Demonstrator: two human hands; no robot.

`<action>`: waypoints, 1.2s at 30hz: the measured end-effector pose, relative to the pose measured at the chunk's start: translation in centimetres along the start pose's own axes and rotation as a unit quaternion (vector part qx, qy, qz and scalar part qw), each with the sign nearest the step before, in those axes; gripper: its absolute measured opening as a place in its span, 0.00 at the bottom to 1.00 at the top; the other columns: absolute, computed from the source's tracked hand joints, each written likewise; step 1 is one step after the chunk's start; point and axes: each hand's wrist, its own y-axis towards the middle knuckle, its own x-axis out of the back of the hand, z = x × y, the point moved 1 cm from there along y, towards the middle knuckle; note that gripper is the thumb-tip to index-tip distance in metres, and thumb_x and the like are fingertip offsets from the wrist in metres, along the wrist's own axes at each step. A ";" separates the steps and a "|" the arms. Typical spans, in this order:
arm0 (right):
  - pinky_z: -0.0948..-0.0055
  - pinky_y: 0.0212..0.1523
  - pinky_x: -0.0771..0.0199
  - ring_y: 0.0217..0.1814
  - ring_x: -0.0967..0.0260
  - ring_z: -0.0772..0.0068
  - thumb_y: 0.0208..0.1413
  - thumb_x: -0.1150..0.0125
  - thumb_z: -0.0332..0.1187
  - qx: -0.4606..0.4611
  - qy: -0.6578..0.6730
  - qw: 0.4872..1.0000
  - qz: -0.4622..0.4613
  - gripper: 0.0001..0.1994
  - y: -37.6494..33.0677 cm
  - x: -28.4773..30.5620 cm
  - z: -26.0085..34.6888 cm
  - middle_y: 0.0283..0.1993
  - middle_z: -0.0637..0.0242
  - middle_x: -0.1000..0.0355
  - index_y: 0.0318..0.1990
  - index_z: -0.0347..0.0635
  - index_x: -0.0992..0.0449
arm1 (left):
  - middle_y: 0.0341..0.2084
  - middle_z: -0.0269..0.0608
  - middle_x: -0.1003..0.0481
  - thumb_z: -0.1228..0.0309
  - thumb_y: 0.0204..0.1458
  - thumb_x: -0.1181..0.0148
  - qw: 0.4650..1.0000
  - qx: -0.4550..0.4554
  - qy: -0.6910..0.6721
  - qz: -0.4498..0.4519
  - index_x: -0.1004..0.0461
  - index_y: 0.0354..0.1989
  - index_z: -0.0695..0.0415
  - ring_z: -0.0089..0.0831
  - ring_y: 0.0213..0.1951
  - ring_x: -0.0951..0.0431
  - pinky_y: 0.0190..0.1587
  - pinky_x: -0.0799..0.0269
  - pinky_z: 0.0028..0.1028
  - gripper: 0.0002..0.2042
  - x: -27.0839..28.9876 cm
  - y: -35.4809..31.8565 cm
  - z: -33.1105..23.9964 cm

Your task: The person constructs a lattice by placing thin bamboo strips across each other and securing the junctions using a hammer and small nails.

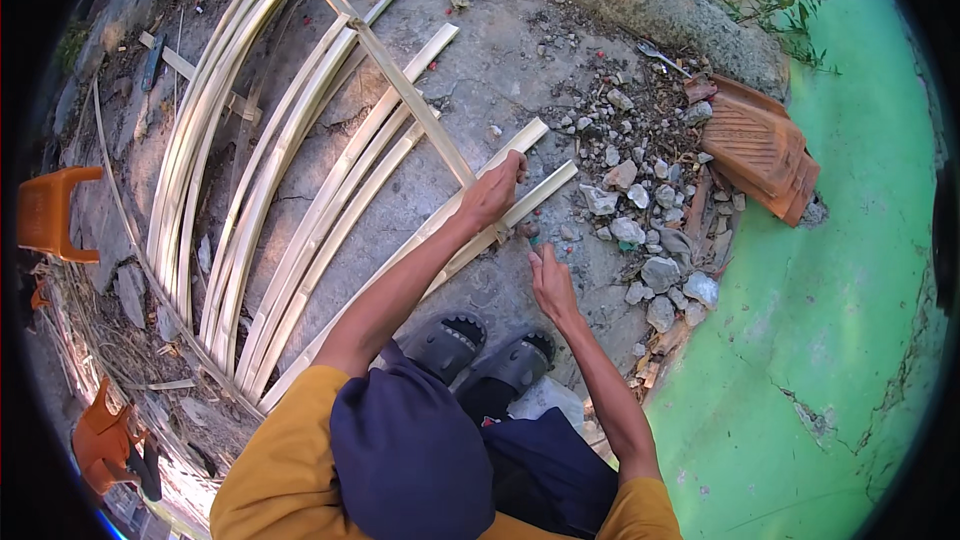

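Long split bamboo slats (330,195) lie side by side on the rough ground, curving in the fisheye picture. A thinner bamboo crosspiece (415,105) lies across several of them. My left hand (490,192) is closed over the slat where the crosspiece meets it, fingers curled round the slat near its far end. That crossing is partly hidden under the hand. To its right, my right hand (553,283) grips a small hammer (528,230) with a rusty-looking head and some green by the handle. The head is beside the nearest slat (545,187).
My sandalled feet (510,360) stand close below my hands. Broken stones (660,275) and a cracked terracotta piece (760,145) lie at right, beside a green-painted surface (800,340). An orange plastic stool (60,212) stands at far left, below a large rock (610,0).
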 end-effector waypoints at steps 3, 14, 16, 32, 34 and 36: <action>0.43 0.28 0.33 0.31 0.28 0.26 0.73 0.51 0.39 0.043 0.135 0.989 -0.051 0.13 -0.8 1.8 3.2 0.28 0.39 0.27 0.48 0.35 0.34 | 0.36 0.50 0.26 0.77 0.62 0.57 1.000 0.017 -0.015 -0.001 0.42 0.49 0.56 0.57 0.39 0.22 0.42 0.28 0.47 0.09 0.0 -0.2 0.4; 0.40 0.33 0.34 0.39 0.28 0.26 0.73 0.51 0.38 0.017 0.027 0.999 -0.003 0.13 0.5 -0.1 1.9 0.28 0.36 0.27 0.45 0.34 0.33 | 0.32 0.49 0.30 0.80 0.62 0.58 0.999 -0.016 -0.026 -0.016 0.41 0.47 0.59 0.50 0.35 0.26 0.42 0.28 0.42 0.07 -0.2 0.2 0.3; 0.42 0.32 0.34 0.35 0.28 0.27 0.74 0.51 0.39 0.020 0.046 0.999 -0.003 0.13 -0.1 0.2 2.0 0.26 0.38 0.28 0.45 0.34 0.33 | 0.32 0.49 0.30 0.81 0.60 0.58 0.999 0.009 -0.040 -0.003 0.41 0.47 0.59 0.50 0.36 0.25 0.42 0.28 0.42 0.09 -0.2 0.1 0.8; 0.38 0.30 0.35 0.35 0.28 0.26 0.71 0.48 0.34 0.049 0.030 0.998 0.014 0.09 0.0 -1.0 0.8 0.27 0.38 0.27 0.48 0.39 0.35 | 0.31 0.47 0.33 0.82 0.63 0.61 0.998 -0.028 -0.045 -0.036 0.43 0.47 0.60 0.45 0.34 0.31 0.41 0.30 0.38 0.07 0.0 -0.3 0.4; 0.37 0.30 0.34 0.34 0.28 0.25 0.71 0.48 0.35 0.075 0.057 0.995 -0.016 0.09 0.2 0.0 0.8 0.27 0.37 0.27 0.47 0.38 0.35 | 0.31 0.47 0.33 0.82 0.62 0.61 0.998 -0.039 -0.027 -0.050 0.43 0.47 0.60 0.45 0.33 0.32 0.41 0.30 0.38 0.07 0.3 0.3 0.4; 0.37 0.30 0.34 0.33 0.28 0.25 0.71 0.47 0.36 0.095 0.088 0.991 -0.034 0.10 -0.7 0.6 1.9 0.27 0.36 0.27 0.46 0.38 0.35 | 0.32 0.47 0.33 0.82 0.61 0.60 0.998 -0.027 -0.051 -0.038 0.43 0.47 0.60 0.45 0.34 0.31 0.42 0.30 0.38 0.08 0.3 -0.1 0.3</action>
